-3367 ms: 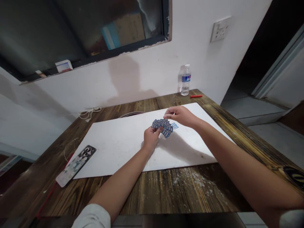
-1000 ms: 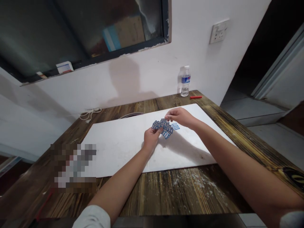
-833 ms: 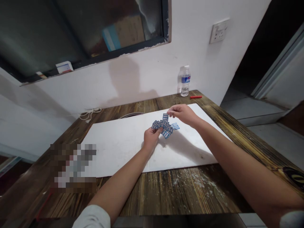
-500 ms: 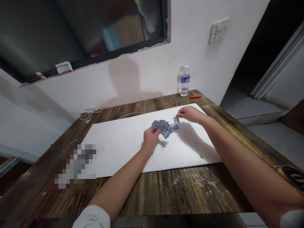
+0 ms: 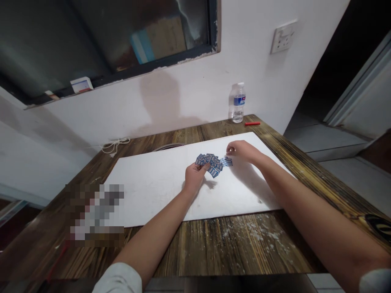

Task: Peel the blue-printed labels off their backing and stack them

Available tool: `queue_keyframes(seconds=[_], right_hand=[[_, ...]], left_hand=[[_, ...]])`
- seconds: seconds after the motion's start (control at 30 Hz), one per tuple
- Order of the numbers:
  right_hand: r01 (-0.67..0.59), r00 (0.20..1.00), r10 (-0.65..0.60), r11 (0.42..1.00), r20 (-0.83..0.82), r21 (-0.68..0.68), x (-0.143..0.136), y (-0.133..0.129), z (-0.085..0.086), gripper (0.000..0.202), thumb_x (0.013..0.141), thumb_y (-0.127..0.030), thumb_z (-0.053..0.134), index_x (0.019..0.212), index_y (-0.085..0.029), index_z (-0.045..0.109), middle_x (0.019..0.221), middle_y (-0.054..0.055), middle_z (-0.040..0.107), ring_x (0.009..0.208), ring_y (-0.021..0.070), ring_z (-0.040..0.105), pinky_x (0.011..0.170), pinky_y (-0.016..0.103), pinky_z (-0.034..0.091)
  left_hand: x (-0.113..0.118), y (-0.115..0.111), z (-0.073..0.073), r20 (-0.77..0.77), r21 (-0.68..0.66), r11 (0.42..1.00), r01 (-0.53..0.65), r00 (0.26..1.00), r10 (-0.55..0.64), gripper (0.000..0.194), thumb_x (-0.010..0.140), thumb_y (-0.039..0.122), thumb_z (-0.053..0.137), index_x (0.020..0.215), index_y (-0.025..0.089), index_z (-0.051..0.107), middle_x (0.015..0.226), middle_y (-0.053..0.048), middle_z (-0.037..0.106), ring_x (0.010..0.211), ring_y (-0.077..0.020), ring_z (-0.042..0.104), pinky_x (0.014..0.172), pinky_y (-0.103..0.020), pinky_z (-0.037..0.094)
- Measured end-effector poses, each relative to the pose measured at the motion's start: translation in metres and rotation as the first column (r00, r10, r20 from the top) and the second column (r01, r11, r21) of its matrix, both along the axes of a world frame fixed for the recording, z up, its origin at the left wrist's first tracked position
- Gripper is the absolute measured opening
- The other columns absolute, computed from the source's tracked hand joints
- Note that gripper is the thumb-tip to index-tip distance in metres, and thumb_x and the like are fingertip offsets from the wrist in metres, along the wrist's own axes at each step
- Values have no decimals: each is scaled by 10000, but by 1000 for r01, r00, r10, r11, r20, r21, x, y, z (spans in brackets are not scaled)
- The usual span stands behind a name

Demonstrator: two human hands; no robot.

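My left hand (image 5: 195, 175) is closed on a loose fan of small blue-and-white cards (image 5: 210, 162), its thumb pressed over them above the white board (image 5: 152, 187). Right of that fan, a few similar cards (image 5: 226, 162) lie overlapping on the board. My right hand (image 5: 241, 150) hovers just above and behind these, fingers curled with a gap between thumb and fingertips. No card shows in it. The print on the cards is too small to read.
At the table's back right corner stand a water bottle (image 5: 238, 103) and a red pen-like stick (image 5: 252, 123). A white cord (image 5: 114, 145) lies at the back left. White flecks (image 5: 253, 232) dot the wooden table (image 5: 207, 248) in front. A blurred patch covers the left side.
My right hand has let go of the card it pinched, which now lies with the cards on the board. My left hand still holds its fan in about the same place.
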State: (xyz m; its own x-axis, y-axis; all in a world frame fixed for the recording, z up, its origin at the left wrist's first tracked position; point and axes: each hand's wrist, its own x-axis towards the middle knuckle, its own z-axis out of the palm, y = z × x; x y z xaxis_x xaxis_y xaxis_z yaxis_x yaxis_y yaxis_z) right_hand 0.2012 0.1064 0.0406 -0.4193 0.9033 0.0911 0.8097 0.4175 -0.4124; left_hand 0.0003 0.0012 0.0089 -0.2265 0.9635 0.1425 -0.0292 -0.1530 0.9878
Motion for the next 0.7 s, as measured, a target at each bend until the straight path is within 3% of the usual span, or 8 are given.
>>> queue_keyframes(seconds=[0.1, 0.23, 0.37, 0.57, 0.7], right_hand=[[-66, 959, 51, 997, -277, -46, -9, -9, 14, 168, 820, -316, 621, 839, -181, 720, 847, 53, 717, 767, 173, 612, 669, 261, 424], [-309, 843, 170, 929, -510, -202, -19, -28, 32, 270, 797, -438, 631, 859, -191, 718, 841, 46, 716, 727, 160, 592, 642, 264, 436], [-415, 824, 208, 855, -527, -311, -19, -39, 40, 282, 785, -450, 634, 865, -200, 736, 810, 41, 711, 715, 158, 581, 633, 272, 431], [-444, 852, 253, 812, -458, -379, -13, -37, 38, 197, 793, -344, 604, 777, -204, 742, 720, 26, 695, 676, 145, 571, 637, 268, 425], [-485, 830, 272, 781, -486, -392, -9, -34, 36, 229, 827, -364, 580, 795, -193, 729, 720, 30, 688, 684, 139, 577, 667, 271, 435]], left_hand=[[-2, 1, -4, -70, -3, 1000, 27, 997, -27, 309, 668, 374, 764, 840, 118, 743, 870, -98, 753, 804, -220, 680, 793, -327, 500], [-3, -1, -6, -158, 6, 992, 130, 979, -127, 295, 698, 373, 745, 859, 126, 744, 868, -90, 751, 803, -221, 675, 791, -325, 497], [-3, -4, -3, -234, -4, 987, 164, 959, -160, 277, 667, 369, 776, 834, 149, 754, 825, -64, 745, 794, -219, 664, 808, -315, 479], [-4, -3, -4, -191, 22, 987, 162, 969, -155, 273, 672, 376, 774, 820, 147, 752, 858, -74, 747, 813, -215, 661, 810, -306, 475], [-4, -1, -7, -178, 37, 987, 157, 973, -148, 289, 691, 383, 756, 839, 136, 745, 850, -80, 749, 789, -211, 664, 780, -307, 486]])
